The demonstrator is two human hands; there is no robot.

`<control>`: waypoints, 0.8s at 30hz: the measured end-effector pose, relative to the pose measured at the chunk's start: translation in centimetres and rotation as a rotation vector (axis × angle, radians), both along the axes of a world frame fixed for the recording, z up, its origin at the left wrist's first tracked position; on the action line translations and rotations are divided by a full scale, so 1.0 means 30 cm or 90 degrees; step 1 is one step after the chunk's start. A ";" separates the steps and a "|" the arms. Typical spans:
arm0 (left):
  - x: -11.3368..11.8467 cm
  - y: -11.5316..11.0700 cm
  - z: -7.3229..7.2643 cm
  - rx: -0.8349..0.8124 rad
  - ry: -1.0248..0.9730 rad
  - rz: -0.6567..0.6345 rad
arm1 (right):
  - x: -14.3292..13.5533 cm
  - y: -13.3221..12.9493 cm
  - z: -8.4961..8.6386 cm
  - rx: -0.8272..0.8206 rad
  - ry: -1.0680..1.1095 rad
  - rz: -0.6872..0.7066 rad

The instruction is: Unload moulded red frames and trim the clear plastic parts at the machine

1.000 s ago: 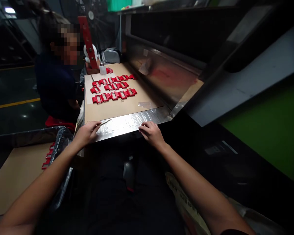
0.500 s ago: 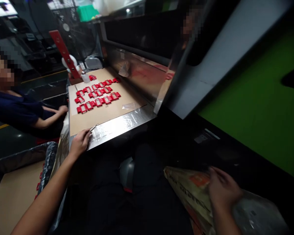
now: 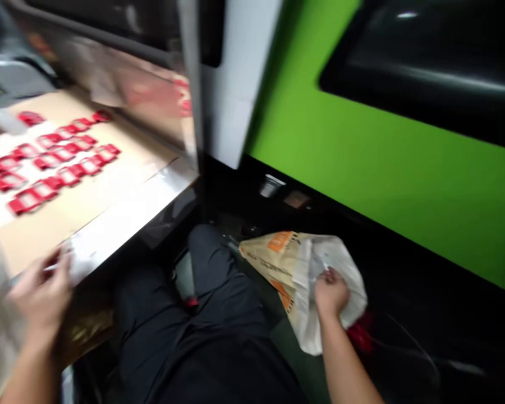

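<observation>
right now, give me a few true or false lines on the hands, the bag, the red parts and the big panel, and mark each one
1. The right hand is at the pale end of the bag. True.
2. Both hands are at the bag. False: the left hand is at the near edge of the table.
3. The red parts lie in rows. True.
4. The bag lies on the table among the red parts. False: it is off the table, beside the person's right leg.
5. The big panel beyond the bag is bright green. True.
6. The bag is plain all over. False: it bears orange patches and dark lettering.
</observation>
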State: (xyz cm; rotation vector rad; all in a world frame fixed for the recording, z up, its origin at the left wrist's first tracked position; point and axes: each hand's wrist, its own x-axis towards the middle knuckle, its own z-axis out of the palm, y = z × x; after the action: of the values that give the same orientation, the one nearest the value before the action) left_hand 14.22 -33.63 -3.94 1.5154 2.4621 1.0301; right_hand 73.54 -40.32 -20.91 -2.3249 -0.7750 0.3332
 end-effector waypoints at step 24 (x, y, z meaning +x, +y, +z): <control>0.124 0.514 -0.092 -0.094 0.165 -0.478 | -1.188 0.910 0.553 0.065 -0.106 0.824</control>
State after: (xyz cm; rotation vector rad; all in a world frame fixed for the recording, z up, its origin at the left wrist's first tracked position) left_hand 17.94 -18.22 -6.72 2.3388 1.7402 0.5209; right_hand 37.92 -13.02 -4.32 -1.4527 -2.2343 0.6018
